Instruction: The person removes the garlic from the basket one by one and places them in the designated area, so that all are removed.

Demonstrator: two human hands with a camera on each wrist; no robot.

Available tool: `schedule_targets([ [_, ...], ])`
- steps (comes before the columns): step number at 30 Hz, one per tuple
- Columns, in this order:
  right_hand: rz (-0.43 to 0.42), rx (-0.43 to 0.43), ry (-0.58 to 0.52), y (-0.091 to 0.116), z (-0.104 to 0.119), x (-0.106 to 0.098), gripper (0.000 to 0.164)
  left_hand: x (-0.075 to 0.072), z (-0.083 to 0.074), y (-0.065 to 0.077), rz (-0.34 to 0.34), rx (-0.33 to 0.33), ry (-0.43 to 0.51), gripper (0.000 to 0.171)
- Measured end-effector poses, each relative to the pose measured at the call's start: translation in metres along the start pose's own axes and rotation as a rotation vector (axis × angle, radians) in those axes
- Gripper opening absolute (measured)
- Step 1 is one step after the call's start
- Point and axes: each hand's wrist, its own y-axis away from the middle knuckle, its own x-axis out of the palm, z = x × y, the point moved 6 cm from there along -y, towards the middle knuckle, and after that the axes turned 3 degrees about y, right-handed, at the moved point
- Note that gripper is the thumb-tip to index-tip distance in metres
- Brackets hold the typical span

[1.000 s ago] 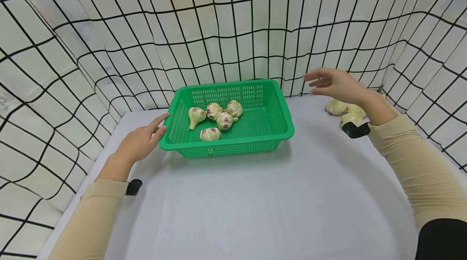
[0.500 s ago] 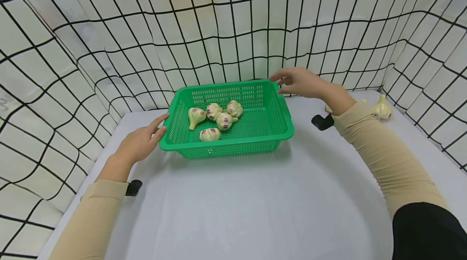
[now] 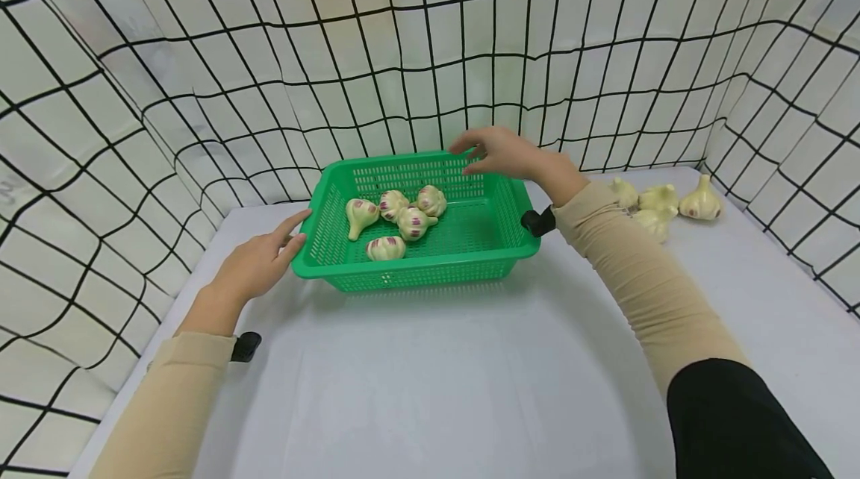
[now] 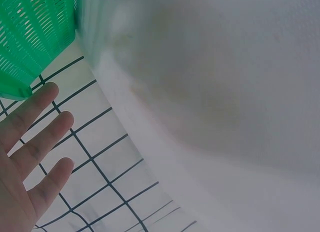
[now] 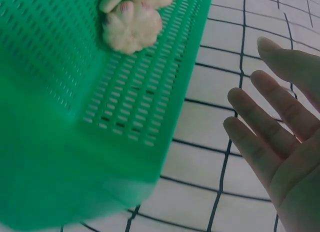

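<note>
A green slotted plastic basket [image 3: 410, 270] holds several garlic bulbs [image 3: 414, 223] with purple markings, gathered toward its left half. My left hand [image 3: 251, 266] touches the basket's left rim with its fingertips; in the left wrist view its fingers [image 4: 42, 142] are extended and spread beside the green wall. Over the basket's back right corner is my right hand [image 3: 500, 153], holding nothing. The right wrist view has its fingers [image 5: 255, 122] parted, with the basket wall [image 5: 170, 117] to one side and a garlic bulb [image 5: 131, 29] inside it.
Several paler garlic bulbs [image 3: 701, 199] lie on the white tabletop [image 3: 430, 382] at the right, beyond the right forearm. Black netting [image 3: 430, 54] over white sheeting rises behind the table and along both sides.
My right hand has moved left from near the pale garlic bulbs to over the basket's back right corner, uncovering those bulbs. The left hand and the basket stay in place.
</note>
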Motion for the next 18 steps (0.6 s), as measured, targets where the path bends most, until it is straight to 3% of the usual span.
schedule_targets([
  [10,0.093,-0.034,0.039,-0.030,0.015,0.034,0.046,-0.001,0.002,0.001,0.001,-0.002,0.005,0.064],
  [18,0.237,0.014,0.103,-0.045,0.024,0.067,0.050,-0.001,0.001,0.001,0.002,0.003,0.007,0.064],
])
